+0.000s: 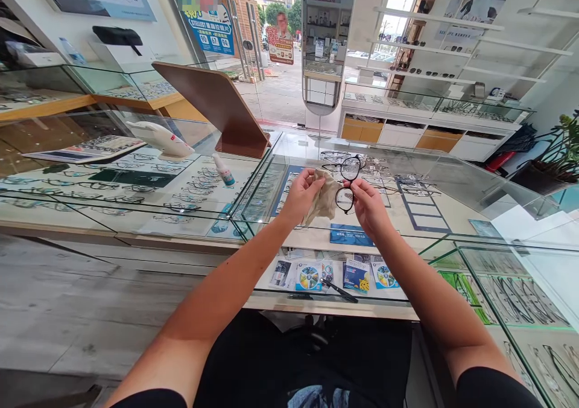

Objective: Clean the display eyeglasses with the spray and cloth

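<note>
Head view; clock bearings are being taken from the black round-rimmed glasses [346,183], which are hanging above the glass counter [294,237], right of centre in view. The glasses are being held on edge, one lens above the other.

Right hand [370,204], at about 4 o'clock: thumb and fingers are pinching the frame near its middle. Left hand [301,195], at 9 o'clock: thumb and fingers are gripping a crumpled beige cloth [322,201]. The cloth is hanging between the left hand and the glasses, its edge lying just beside the rims; cannot tell whether it is touching a lens.

Surroundings: a small white bottle [224,171] is standing on the counter at 9 o'clock. A brown panel stand [212,106] is leaning at about 10 o'clock. A blue packet [350,235] is lying at 6 o'clock; farther along that bearing, printed cards [356,275] are showing and a black pen [339,290] is lying near the counter's front edge. A blue partitioned tray [406,203] is lying at about 3 o'clock. An oval mirror [328,46] is standing beyond the counter, near 12 o'clock.
</note>
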`<act>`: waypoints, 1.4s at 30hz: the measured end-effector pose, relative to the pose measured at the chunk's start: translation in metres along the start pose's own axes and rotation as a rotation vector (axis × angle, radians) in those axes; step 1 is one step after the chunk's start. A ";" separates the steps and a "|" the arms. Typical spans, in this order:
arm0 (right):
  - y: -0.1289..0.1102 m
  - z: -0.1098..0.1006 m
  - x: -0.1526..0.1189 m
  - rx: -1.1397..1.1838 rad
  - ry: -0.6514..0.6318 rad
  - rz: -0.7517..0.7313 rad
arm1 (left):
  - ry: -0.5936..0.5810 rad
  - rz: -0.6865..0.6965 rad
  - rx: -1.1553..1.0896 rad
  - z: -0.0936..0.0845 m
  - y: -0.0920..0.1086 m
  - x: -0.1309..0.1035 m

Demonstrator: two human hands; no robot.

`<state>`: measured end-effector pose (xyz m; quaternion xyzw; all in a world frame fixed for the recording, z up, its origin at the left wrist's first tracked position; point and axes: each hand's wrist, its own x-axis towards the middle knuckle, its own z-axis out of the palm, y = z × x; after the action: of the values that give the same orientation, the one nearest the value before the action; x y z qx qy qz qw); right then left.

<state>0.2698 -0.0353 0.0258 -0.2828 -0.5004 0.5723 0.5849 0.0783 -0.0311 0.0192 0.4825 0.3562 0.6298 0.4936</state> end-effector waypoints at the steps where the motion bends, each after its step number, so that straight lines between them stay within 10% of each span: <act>1: 0.000 0.000 0.000 0.000 0.002 -0.011 | -0.020 -0.008 0.013 0.001 0.000 -0.002; 36: -0.004 -0.001 0.000 0.070 0.066 0.054 | -0.324 0.101 0.160 0.014 0.014 -0.021; 42: -0.006 0.003 -0.004 0.037 0.026 0.058 | -0.232 0.138 0.140 0.020 0.008 -0.023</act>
<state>0.2697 -0.0407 0.0309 -0.2935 -0.4738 0.5944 0.5797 0.0969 -0.0561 0.0261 0.6085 0.3059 0.5758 0.4524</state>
